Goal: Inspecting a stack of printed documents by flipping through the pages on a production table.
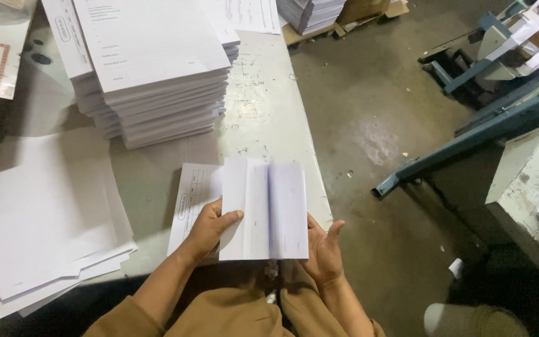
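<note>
At the worktop's [269, 93] near right corner, the left hand [210, 228] pinches the folded sheets [263, 209] with its thumb on top; the right hand [324, 249] supports their right edge, fingers open. Square the edges before pressing the crease.

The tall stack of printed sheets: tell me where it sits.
In the head view, the tall stack of printed sheets stands upper left on the white table, beyond both hands, with loose blank sheets nearer on the left.

Stained concrete floor [375, 112] — white worktable [269, 112].
</note>
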